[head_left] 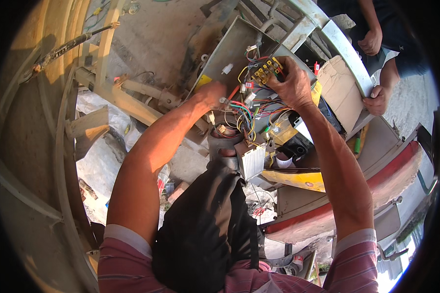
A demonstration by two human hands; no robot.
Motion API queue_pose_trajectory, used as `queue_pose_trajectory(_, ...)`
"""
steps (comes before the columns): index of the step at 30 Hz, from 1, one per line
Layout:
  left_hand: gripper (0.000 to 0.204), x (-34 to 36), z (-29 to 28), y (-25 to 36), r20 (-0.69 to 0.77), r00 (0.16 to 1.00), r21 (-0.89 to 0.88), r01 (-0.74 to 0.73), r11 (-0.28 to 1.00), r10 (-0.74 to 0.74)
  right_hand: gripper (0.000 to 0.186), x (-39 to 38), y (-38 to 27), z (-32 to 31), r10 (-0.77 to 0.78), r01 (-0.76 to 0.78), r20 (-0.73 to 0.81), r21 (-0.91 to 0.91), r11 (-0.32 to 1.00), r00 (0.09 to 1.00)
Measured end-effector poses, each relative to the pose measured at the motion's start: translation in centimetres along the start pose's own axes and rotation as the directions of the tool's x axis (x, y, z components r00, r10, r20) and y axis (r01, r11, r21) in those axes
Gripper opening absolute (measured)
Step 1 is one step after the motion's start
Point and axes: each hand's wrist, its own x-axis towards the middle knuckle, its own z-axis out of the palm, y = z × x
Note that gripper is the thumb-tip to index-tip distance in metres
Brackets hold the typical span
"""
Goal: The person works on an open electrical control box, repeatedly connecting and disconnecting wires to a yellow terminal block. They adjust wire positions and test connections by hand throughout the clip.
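Note:
My right hand [294,82] grips a yellow-and-black terminal block [265,71], thumb and fingers at its right end. Coloured wires run from the block into a tangled wiring bundle [247,115] with white and red connectors. Left of that bundle, my left hand [212,94] is blurred at the edge of an open grey metal box [230,41]; its fingers cannot be made out. A white connector [227,69] shows against the inside of the box. Below the wires sits a finned silver controller box [252,160], with several leads entering its top.
Another person's hands [375,100] are at the right, one by the pale metal frame [344,53]. Brown cardboard [333,80] lies beside my right forearm. A yellow panel [298,179] and a red-edged panel [298,219] lie lower right. Wooden beams [132,105] stand at the left.

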Motion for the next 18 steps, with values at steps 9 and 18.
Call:
queue_pose_trajectory(9,0.019,-1.9,-2.3,1.9,0.004,1.000,-0.039,0.009,0.999,-0.009,0.047,0.1,-0.2,-0.2,0.013,-0.013,0.023,-0.014,1.000,1.000)
queue_pose_trajectory(18,0.017,-1.6,-1.4,0.5,-0.021,0.996,-0.033,-0.089,0.995,0.088,0.044,-0.2,-0.7,-0.5,0.002,0.000,0.031,-0.064,0.998,1.000)
